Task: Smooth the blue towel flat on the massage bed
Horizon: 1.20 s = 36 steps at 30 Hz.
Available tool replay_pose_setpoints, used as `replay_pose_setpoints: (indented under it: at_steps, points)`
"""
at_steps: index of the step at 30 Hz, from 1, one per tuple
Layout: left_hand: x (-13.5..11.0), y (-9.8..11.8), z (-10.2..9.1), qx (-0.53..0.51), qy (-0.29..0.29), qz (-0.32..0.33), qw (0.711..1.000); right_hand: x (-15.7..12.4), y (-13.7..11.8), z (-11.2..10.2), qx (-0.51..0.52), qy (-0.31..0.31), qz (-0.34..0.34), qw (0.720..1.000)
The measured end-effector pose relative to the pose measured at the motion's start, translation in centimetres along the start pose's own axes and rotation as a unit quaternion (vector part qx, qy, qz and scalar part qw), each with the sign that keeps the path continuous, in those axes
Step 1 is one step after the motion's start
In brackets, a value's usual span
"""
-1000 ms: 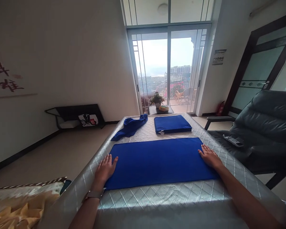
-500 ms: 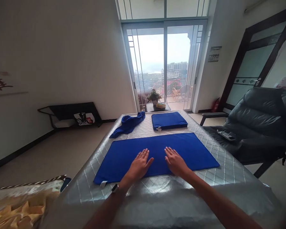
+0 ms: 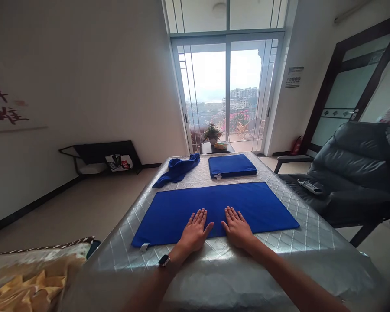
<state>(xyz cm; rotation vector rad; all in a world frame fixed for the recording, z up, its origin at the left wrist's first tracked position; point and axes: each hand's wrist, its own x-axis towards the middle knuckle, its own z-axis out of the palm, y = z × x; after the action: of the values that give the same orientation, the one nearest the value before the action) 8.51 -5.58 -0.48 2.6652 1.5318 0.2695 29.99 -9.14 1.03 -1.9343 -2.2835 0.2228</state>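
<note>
A long blue towel (image 3: 256, 206) lies flat across a silver quilted table (image 3: 312, 255). My left hand (image 3: 195, 232) and my right hand (image 3: 237, 227) rest flat side by side on the towel's near edge at its middle, fingers stretched out, holding nothing. A smartwatch sits on my left wrist. Farther back lies a folded blue towel (image 3: 232, 166), and to its left a crumpled blue towel (image 3: 177, 170).
A black leather recliner (image 3: 354, 173) with a remote on its armrest stands close to the table's right side. Beyond the table are a small table with a potted plant (image 3: 212, 133) and glass balcony doors. A low black shelf (image 3: 100, 154) lines the left wall.
My hands came in from the towel's two ends to its middle, then slid back toward the near edge. The towel lies a little closer and flatter.
</note>
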Motion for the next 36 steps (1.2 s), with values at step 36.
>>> replay_pose_setpoints:
  at_steps: [36]
  points:
    - [-10.8, -17.6, 0.1, 0.044, 0.098, -0.207, 0.972, -6.4, 20.1, -0.2, -0.1, 0.04, 0.211, 0.971]
